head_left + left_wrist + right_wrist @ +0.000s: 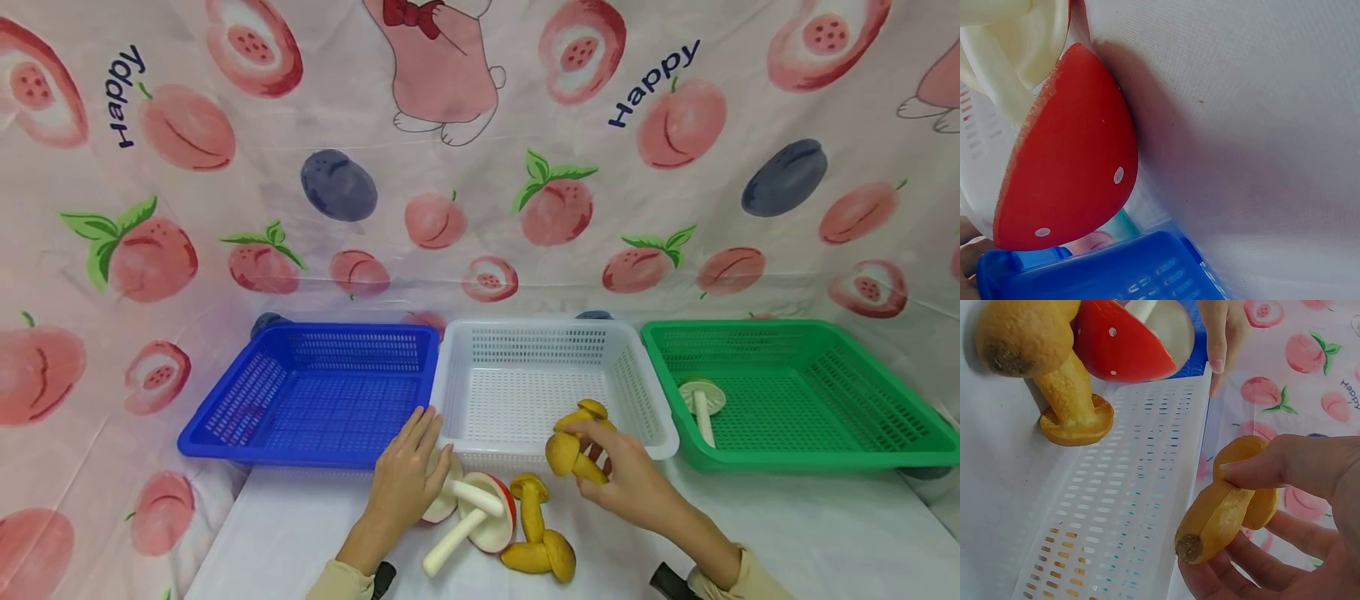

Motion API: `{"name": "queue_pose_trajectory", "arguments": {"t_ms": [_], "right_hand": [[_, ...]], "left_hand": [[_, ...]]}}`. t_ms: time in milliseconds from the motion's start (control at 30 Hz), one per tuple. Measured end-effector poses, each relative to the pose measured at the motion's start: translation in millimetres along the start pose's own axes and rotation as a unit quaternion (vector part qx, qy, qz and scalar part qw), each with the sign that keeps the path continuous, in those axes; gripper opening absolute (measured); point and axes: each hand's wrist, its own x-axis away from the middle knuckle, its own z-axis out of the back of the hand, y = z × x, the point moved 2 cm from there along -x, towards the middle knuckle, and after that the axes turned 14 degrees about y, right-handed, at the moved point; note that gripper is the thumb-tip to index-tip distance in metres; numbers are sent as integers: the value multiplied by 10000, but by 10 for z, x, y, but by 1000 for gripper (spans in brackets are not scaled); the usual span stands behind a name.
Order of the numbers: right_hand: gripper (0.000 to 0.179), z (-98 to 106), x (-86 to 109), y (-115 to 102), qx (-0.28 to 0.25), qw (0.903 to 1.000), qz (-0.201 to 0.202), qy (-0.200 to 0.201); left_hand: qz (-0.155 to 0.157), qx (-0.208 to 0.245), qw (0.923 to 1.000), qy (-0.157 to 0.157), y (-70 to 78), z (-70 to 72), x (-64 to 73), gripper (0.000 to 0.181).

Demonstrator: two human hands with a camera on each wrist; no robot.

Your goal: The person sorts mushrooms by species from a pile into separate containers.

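Observation:
My right hand (pixel 626 479) pinches a yellow toy mushroom (pixel 1216 512) between thumb and fingers, at the front rim of the white basket (pixel 652 417). Behind it, another yellow mushroom (pixel 592 408) lies inside that basket. My left hand (pixel 405 471) has its fingers extended near the meeting corners of the blue basket (pixel 300 458) and the white one; whether it touches a rim I cannot tell. Beside that hand are two red-capped mushrooms with white stems, the nearer (pixel 491 529) lying tilted. Two more yellow mushrooms, one upright in the picture (pixel 532 508) and one sideways (pixel 536 557), lie on the table.
To the right stands a green basket (pixel 810 458) with a pale-stemmed mushroom (pixel 703 408) against its left side. The three baskets stand in a row on a white tabletop (pixel 615 558). A fruit-print cloth (pixel 465 183) hangs behind them.

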Motion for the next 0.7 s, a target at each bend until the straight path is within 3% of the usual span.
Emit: {"name": "queue_pose_trajectory", "arguments": {"t_ms": [700], "right_hand": [[55, -78, -361, 12, 30, 9996, 267, 37]], "left_hand": [[-58, -21, 10000, 34, -6, -4, 4, 44]]}}
